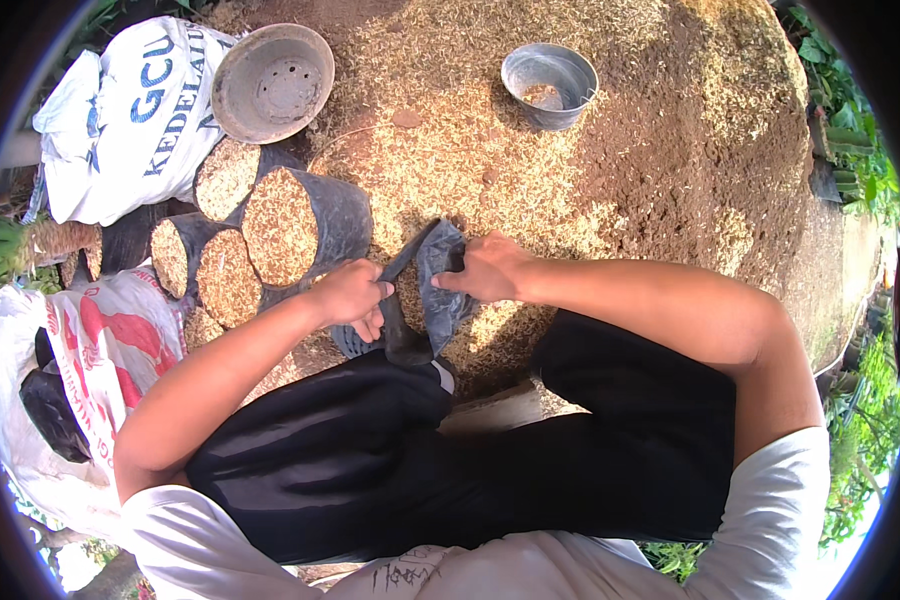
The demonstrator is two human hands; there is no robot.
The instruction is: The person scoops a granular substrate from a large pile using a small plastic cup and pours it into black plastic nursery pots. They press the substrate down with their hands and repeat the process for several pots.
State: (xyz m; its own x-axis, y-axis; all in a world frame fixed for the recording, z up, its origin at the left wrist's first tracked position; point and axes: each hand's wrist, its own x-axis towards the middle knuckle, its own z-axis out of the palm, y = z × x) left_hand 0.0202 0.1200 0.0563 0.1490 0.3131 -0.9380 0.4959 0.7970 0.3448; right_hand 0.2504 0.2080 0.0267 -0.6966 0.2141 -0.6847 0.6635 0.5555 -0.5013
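A limp black plastic planting bag (439, 250) stretches between my two hands, low over the husk-strewn ground in front of my knees. My left hand (354, 298) has its fingers closed on the bag's left edge. On the other side, my right hand (486, 268) pinches the bag's right edge, with the thumb pressed on the plastic. The bag's mouth looks partly spread; its inside is hard to make out. Just left of my left hand stand several black bags (342, 222) filled with pale husk mix.
A grey bucket (548, 114) stands on the husk-covered soil (660, 150) ahead. At the upper left a round pot with holes (273, 82) leans by a full white sack (120, 130). A white-and-red sack (120, 330) holding black plastic (52, 412) lies at left. Green plants (865, 150) border the right.
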